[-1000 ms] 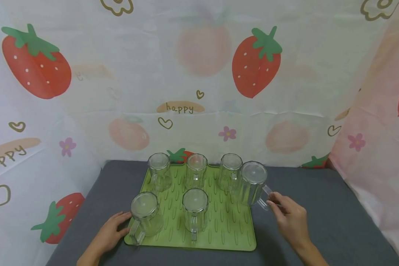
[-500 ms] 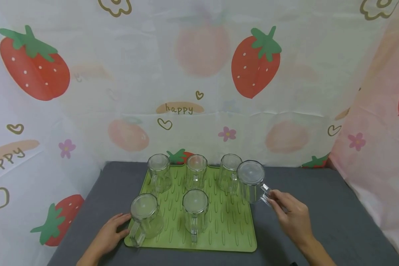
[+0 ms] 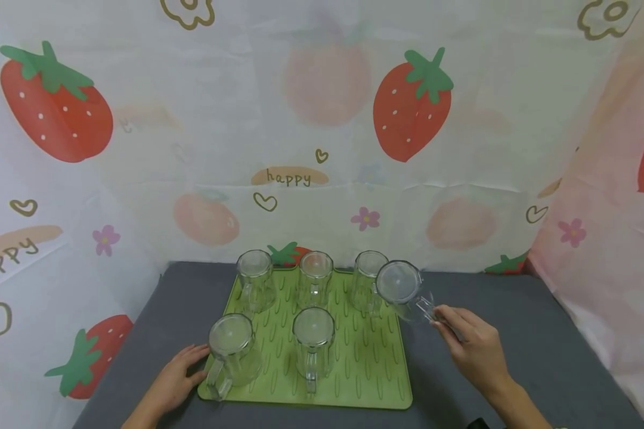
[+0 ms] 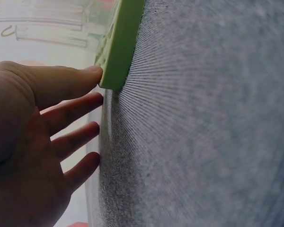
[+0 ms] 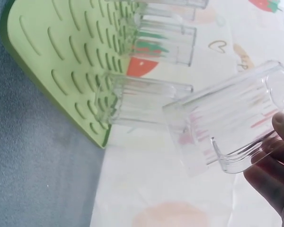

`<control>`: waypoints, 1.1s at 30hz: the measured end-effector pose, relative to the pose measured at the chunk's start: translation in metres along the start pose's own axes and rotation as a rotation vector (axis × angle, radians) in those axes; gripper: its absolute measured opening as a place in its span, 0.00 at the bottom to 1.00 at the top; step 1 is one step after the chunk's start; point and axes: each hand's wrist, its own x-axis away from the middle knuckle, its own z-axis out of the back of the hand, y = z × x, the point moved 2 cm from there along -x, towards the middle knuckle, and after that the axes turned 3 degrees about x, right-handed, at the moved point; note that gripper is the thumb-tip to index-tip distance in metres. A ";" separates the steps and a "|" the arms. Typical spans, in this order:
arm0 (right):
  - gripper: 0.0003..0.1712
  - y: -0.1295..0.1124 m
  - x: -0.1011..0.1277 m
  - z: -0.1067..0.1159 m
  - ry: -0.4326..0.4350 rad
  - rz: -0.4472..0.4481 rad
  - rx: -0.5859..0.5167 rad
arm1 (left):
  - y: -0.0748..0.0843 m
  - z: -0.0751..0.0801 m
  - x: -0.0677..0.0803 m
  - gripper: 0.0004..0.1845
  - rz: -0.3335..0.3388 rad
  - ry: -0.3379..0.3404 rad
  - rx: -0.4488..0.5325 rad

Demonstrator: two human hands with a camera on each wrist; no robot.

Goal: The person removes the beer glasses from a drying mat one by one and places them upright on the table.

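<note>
My right hand (image 3: 472,348) pinches the handle of a clear glass mug (image 3: 399,285), which is tilted and held up over the right edge of a green ridged mat (image 3: 367,384). In the right wrist view thumb and fingers close on that mug's handle, and the mug (image 5: 227,118) is well apart from the mat (image 5: 42,52). At the mat's front left corner lies my left hand (image 3: 173,381), fingers spread and fairly straight. Its thumb touches the mat's edge (image 4: 120,52) in the left wrist view. Beside it a glass mug (image 3: 241,357) stands mouth-down on the mat.
Another upside-down mug (image 3: 313,342) stands at the mat's front middle. Along the back are three more: a left mug (image 3: 256,286), a middle mug (image 3: 315,283) and a right mug (image 3: 364,289), partly overlapped by the held one. A strawberry-print curtain (image 3: 300,131) borders the grey tabletop (image 3: 483,292).
The held mug has moved slightly left and tilted further, its base now facing more toward the camera. My left hand stays at the mat's corner; the other mugs have not moved.
</note>
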 end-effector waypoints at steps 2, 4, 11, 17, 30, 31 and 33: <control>0.29 0.001 0.000 0.001 -0.008 0.004 0.002 | 0.000 0.000 0.000 0.28 -0.011 0.004 -0.012; 0.31 0.000 -0.001 0.001 -0.009 0.023 0.021 | 0.000 -0.001 0.000 0.27 -0.023 0.014 -0.026; 0.30 -0.005 -0.005 0.004 -0.022 0.087 0.063 | 0.001 -0.002 0.000 0.26 -0.043 0.038 -0.056; 0.29 -0.008 -0.008 0.006 -0.031 0.136 0.076 | 0.002 -0.001 0.002 0.26 -0.070 0.060 -0.063; 0.30 -0.010 -0.011 0.008 -0.065 0.203 0.099 | 0.015 0.023 0.010 0.20 -0.031 0.314 -0.074; 0.30 -0.010 -0.011 0.008 -0.071 0.205 0.106 | 0.019 0.026 0.012 0.20 -0.041 0.355 -0.073; 0.30 -0.011 -0.012 0.009 -0.070 0.218 0.110 | 0.027 0.034 0.013 0.19 -0.074 0.439 -0.066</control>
